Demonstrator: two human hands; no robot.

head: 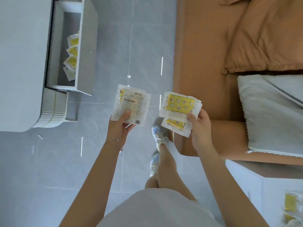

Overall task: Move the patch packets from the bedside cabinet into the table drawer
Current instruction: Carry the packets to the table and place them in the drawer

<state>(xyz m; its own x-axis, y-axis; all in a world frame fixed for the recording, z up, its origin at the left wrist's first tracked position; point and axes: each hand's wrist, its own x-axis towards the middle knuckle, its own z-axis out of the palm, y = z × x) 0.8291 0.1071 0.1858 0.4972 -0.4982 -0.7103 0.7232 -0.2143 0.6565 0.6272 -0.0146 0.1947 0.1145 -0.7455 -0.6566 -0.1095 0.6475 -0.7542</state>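
My left hand (120, 128) grips a small stack of patch packets (132, 104), the top one showing its white printed back. My right hand (200, 126) holds two more patch packets (179, 104), yellow faces with star and moon prints up. Both hands hover over the floor between table and bed. The white table's open drawer (55, 46) at upper left has several yellow packets (72, 54) lying inside. More yellow packets (291, 207) lie on the white bedside cabinet (268, 190) at lower right.
A white table top (21, 63) fills the left edge. A bed with orange sheet (205, 54), orange duvet and a grey pillow (270, 112) lies to the right. Grey tiled floor (131, 38) runs between them; my legs and sneakers stand below the hands.
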